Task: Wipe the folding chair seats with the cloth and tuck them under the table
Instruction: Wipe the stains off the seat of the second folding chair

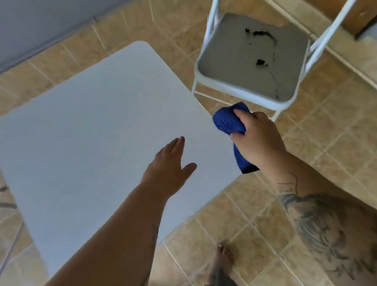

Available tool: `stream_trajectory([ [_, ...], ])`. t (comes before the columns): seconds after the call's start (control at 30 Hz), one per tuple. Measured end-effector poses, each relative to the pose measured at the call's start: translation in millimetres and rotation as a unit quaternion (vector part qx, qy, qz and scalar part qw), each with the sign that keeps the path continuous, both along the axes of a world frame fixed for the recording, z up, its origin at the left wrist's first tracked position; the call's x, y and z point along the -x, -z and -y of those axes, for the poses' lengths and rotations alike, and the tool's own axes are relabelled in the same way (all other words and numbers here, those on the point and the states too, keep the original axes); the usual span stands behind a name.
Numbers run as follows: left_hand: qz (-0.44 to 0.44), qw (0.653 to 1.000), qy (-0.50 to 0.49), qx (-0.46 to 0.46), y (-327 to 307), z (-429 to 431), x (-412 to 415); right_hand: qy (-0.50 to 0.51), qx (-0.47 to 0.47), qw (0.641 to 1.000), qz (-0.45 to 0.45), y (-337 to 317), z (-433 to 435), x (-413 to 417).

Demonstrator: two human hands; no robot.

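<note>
A white-framed folding chair [206, 32] stands unfolded at the upper right, beside the table's far right corner. Its grey padded seat [239, 64] is worn, with dark torn patches. My right hand [257, 138] is shut on a bunched blue cloth [227, 121], held over the table's right edge, just short of the seat's front rim. My left hand [169, 167] hovers over the white square table [81, 137] with fingers spread and nothing in it.
Tan floor tiles [338, 142] surround the table. A grey wall [12, 29] runs along the upper left. Part of another chair's frame [4, 263] shows at the left edge. A brown wooden piece [371, 6] stands behind the chair. My bare foot [222, 258] is near the table's front corner.
</note>
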State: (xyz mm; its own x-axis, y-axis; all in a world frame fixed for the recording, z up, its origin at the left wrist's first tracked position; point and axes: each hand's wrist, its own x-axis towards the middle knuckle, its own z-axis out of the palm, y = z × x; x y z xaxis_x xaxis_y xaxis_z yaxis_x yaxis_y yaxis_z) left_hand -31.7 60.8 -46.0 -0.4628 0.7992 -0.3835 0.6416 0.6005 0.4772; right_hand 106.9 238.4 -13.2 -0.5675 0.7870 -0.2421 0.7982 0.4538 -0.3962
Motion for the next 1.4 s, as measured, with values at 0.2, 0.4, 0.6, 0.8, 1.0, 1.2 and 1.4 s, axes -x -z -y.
stream_trajectory([
  [0.2, -0.009, 0.997, 0.073, -0.028, 4, -105, -6, 0.065, 0.027, 0.997, -0.037, 30, -62, -20],
  [0.4, 0.002, 0.994, 0.107, -0.019, 9, -160, 32, 0.136, 0.025, 0.99, -0.038, 41, -119, -26],
  [0.6, -0.006, 0.994, 0.108, -0.009, 21, -237, 77, 0.163, -0.007, 0.987, -0.001, 71, -191, -31],
  [0.8, -0.026, 0.999, 0.039, -0.014, 98, -335, 81, 0.037, -0.059, 0.995, 0.068, 146, -272, -9],
  [1.0, -0.144, 0.988, -0.046, 0.024, 150, -431, 92, -0.002, -0.095, 0.994, 0.047, 176, -344, -7],
  [1.2, -0.214, 0.976, -0.038, 0.03, 174, -452, 106, 0.128, -0.128, 0.982, 0.054, 189, -445, 33],
  [1.4, -0.214, 0.975, -0.049, 0.036, 179, -452, 106, 0.211, -0.086, 0.973, 0.044, 189, -502, 117],
])
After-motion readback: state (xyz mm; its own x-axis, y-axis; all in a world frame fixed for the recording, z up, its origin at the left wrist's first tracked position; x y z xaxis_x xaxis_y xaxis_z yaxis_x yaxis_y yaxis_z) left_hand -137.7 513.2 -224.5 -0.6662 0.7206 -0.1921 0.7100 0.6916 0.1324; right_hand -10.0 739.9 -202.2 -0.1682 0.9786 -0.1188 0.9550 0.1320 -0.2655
